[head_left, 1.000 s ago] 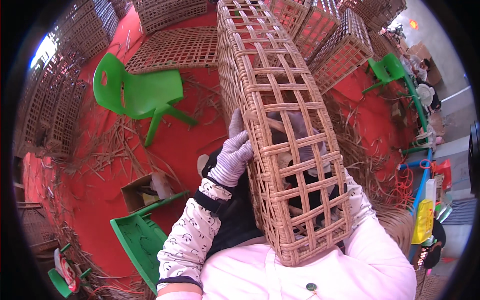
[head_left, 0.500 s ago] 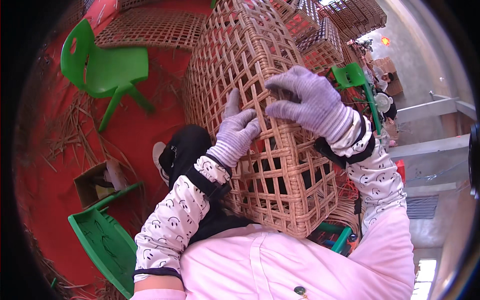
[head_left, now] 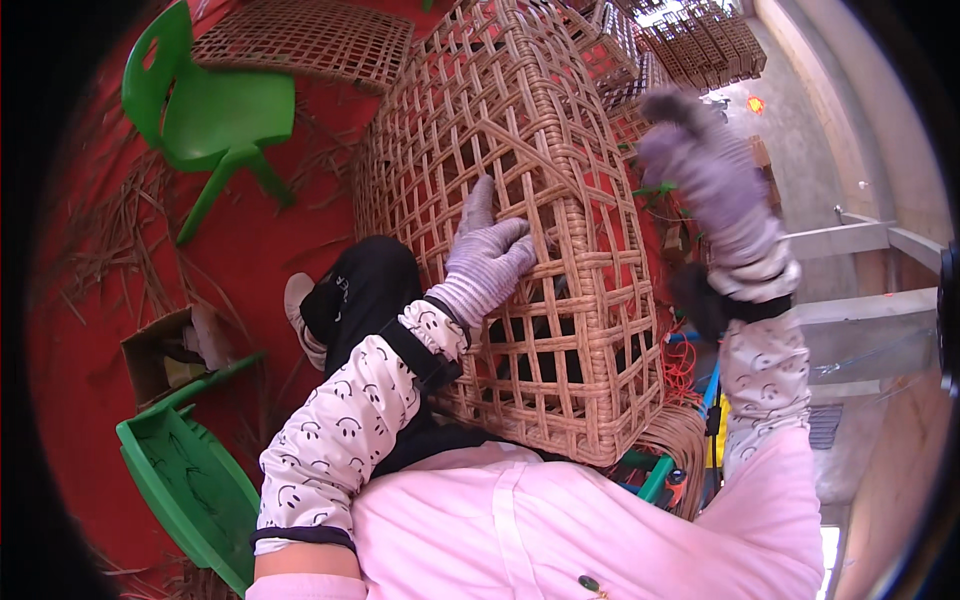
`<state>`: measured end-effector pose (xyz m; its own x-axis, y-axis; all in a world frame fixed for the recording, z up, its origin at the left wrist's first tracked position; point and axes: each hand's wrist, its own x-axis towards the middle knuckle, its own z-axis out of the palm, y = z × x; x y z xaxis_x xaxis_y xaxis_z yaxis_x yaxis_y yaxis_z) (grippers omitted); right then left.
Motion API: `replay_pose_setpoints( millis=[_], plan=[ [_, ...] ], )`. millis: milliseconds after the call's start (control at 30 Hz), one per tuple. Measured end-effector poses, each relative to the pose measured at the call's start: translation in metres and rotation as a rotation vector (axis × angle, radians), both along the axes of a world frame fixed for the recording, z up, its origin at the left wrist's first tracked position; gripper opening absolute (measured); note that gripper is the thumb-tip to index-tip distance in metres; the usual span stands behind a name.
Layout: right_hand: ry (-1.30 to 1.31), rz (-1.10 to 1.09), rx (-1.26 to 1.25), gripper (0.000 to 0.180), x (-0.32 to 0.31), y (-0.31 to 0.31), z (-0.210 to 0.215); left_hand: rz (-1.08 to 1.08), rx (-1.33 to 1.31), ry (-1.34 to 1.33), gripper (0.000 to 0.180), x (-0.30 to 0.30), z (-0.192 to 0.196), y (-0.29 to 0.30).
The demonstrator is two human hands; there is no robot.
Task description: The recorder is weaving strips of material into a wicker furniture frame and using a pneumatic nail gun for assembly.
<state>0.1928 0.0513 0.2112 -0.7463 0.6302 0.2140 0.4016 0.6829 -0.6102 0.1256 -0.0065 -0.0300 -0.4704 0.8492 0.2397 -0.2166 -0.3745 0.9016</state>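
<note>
The brown woven basket frame (head_left: 577, 228) stands slantwise in front of the person, the left hand (head_left: 484, 268) laid on its lattice side with index finger and thumb spread wide. The right hand (head_left: 712, 175) is raised to its right, too blurred to tell whether its fingers hold anything. Leftward, a green chair (head_left: 230, 112) and an open cardboard box (head_left: 150, 360) sit on the red floor (head_left: 95, 400).
</note>
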Motion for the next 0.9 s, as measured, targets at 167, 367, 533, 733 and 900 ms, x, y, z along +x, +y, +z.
replay_pose_setpoints(
  millis=[167, 367, 533, 733, 900],
  plan=[
    [-0.562, 0.16, 0.683, 0.032, -0.016, -0.005, -0.043, -0.145, -0.052, -0.007, 0.034, -0.002, 0.006, -0.002],
    [-0.274, 0.03, -0.104, 0.024, -0.012, -0.026, -0.025, -0.102, -0.025, 0.087, 0.036, -0.003, 0.003, -0.002],
    [0.2, -0.098, -0.81, 0.034, 0.011, -0.028, 0.009, -0.051, 0.057, -0.112, 0.054, -0.001, -0.003, 0.01],
    [0.547, -0.09, -0.716, 0.034, 0.015, -0.02, -0.018, 0.146, -0.036, 0.139, 0.033, 0.02, 0.001, 0.009],
    [0.598, -0.293, -0.551, 0.025, -0.008, 0.003, -0.006, 0.465, -0.119, 0.184, 0.021, 0.048, 0.031, 0.047]
  ],
)
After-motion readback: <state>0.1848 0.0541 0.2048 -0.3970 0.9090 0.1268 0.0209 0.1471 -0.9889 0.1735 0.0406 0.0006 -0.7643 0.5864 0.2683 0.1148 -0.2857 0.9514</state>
